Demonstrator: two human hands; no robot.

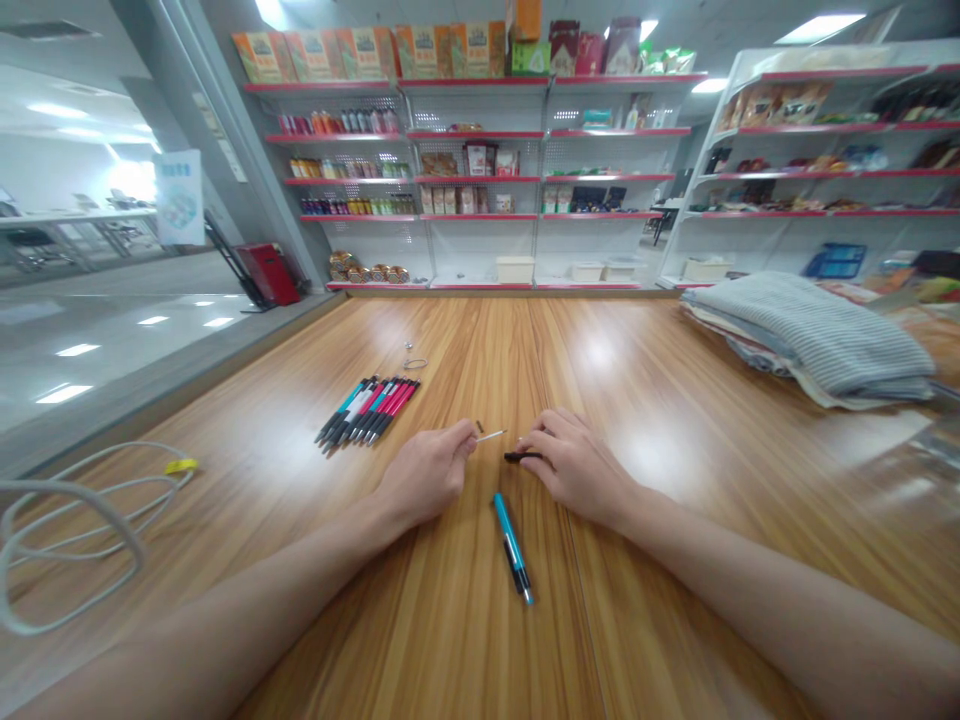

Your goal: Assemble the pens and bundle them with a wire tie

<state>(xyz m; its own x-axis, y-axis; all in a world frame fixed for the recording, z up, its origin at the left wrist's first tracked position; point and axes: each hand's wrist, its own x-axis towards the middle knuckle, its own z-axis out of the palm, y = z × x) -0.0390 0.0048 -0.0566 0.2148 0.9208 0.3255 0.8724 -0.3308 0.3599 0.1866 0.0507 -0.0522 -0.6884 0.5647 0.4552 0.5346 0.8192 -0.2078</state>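
Near the middle of the frame, both hands are rested on a wooden table (675,420). The left hand (424,472) is closed, with its fingertips pinched on a thin white refill (491,435), which is held level and pointed toward the right of the frame. The right hand (577,462) is curled with its fingers together on a small black pen part (521,457), held low over the tabletop. The tip of the refill and the black part are seen just beside each other, apart by a small gap.

Just below the two hands, a blue pen barrel (513,547) with a dark lower section is laid on the table, slanted toward the lower middle of the frame and touched by neither hand. A tiny brown piece (480,424) is seen just above the left hand's fingertips.

To the left of centre, a row of pens (367,408) in teal, red and black is laid side by side, well apart from the hands. Just above the row, small metal springs (414,360) are scattered. At the lower left, a white cable (67,530) with a yellow tag is coiled. At the right edge, folded grey cloth (817,335) is stacked. Across the top of the frame, shelves of packaged goods (480,130) are seen.
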